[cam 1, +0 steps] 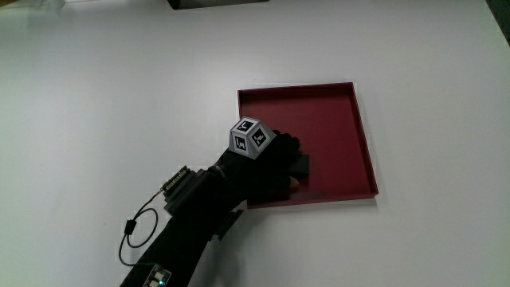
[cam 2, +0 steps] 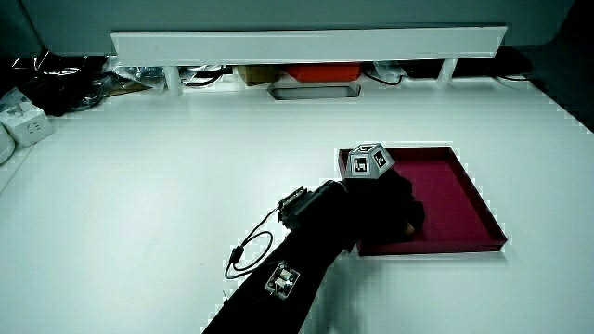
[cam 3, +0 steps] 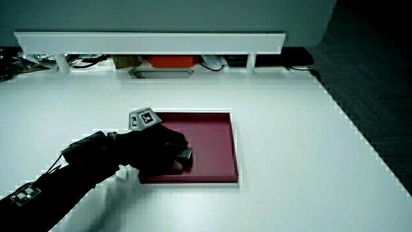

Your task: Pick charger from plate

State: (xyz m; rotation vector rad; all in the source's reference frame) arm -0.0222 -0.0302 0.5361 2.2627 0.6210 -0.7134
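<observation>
A dark red square plate (cam 1: 335,127) lies on the white table; both side views show it (cam 2: 445,190) (cam 3: 212,142). A small dark charger (cam 1: 302,165) rests in the plate's corner nearest the person, and a side view shows its grey face (cam 3: 187,154). The gloved hand (cam 1: 292,169) reaches over that corner with its fingers curled around the charger. The patterned cube (cam 1: 249,137) sits on the back of the hand. In a side view the hand (cam 2: 404,209) hides most of the charger. The charger looks low, on or just above the plate floor.
A low white partition (cam 2: 306,42) (cam 3: 148,42) runs along the table's edge farthest from the person, with an orange box (cam 2: 325,72) and cables under it. A thin black cable loop (cam 1: 135,231) hangs by the forearm. A white power strip (cam 2: 23,125) lies at the table's edge.
</observation>
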